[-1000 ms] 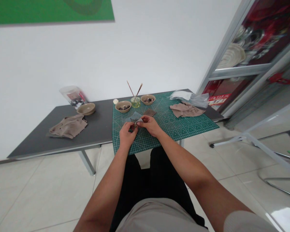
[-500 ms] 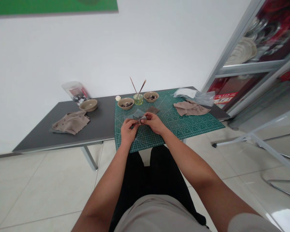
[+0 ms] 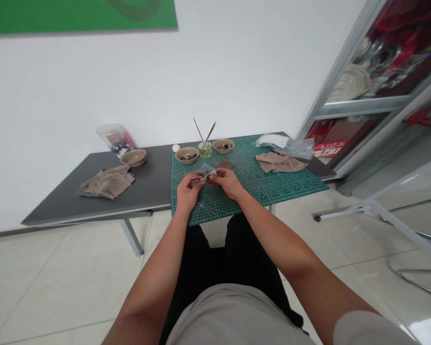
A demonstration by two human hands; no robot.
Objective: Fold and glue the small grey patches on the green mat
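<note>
Over the green cutting mat [image 3: 244,194], my two hands meet with fingertips close together. My left hand [image 3: 187,194] pinches something small, mostly hidden by the fingers. My right hand [image 3: 230,182] is closed on a thin grey-blue sheet [image 3: 207,168], which sticks up between the hands; cloth or paper, I cannot tell. Just behind the right hand a small brown square piece [image 3: 226,164] lies flat. Farther back stand a tan bowl [image 3: 187,161] and a second tan bowl [image 3: 223,151], each with small dark pieces inside. Between them a glass jar [image 3: 205,152] of yellowish liquid holds two brushes.
On the left are a brown cloth [image 3: 107,182], another tan bowl [image 3: 133,163] and a clear plastic container [image 3: 115,139]. Another brown cloth [image 3: 280,162] and a plastic bag [image 3: 290,144] lie at the right. A small white cap [image 3: 175,148] sits by the wall.
My left hand has turned slightly and shifted a little left and down, and the grey-blue sheet now shows less. The camera view has tilted slightly; the bowls and cloths rest as before.
</note>
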